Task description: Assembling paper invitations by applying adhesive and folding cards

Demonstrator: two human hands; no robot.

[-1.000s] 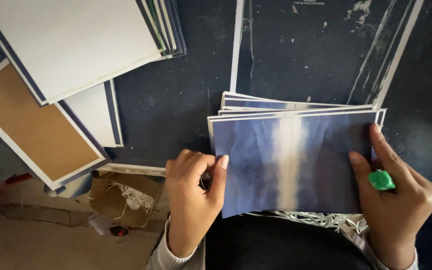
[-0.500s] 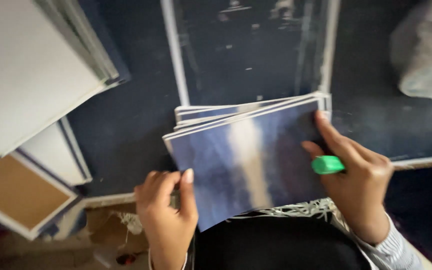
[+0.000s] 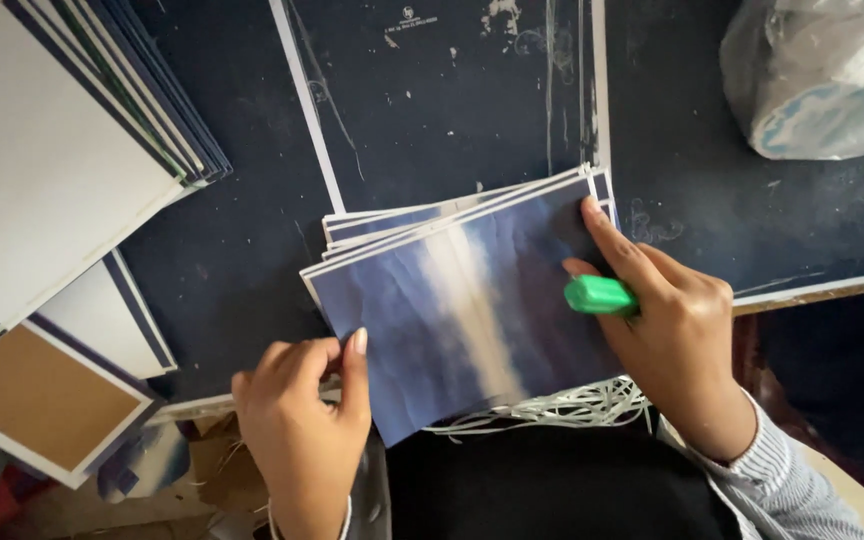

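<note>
A stack of blue sheets lies on the dark table, near the person, tilted so its right end sits farther away. The top sheet is blue with one pale band down its middle; the edges of at least three more sheets fan out behind its far edge, though the exact count cannot be told.

The left hand is at the stack's near left corner, thumb pressing on the top sheet's edge, the other fingers curled together just beside it; whether they grip under the sheet cannot be told.

The right hand rests on the stack's right end, index finger stretched out flat to the far right corner. One green marker is pinched between its thumb and the bent fingers, the capped end pointing left over the sheet.

A tangle of thin white paper strips lies under the stack's near edge.

At far left sits a second pile of white boards with dark edges, many layers deep. Nearer, one brown board with a white border lies at the left edge. One plastic bag sits at the far right.
</note>
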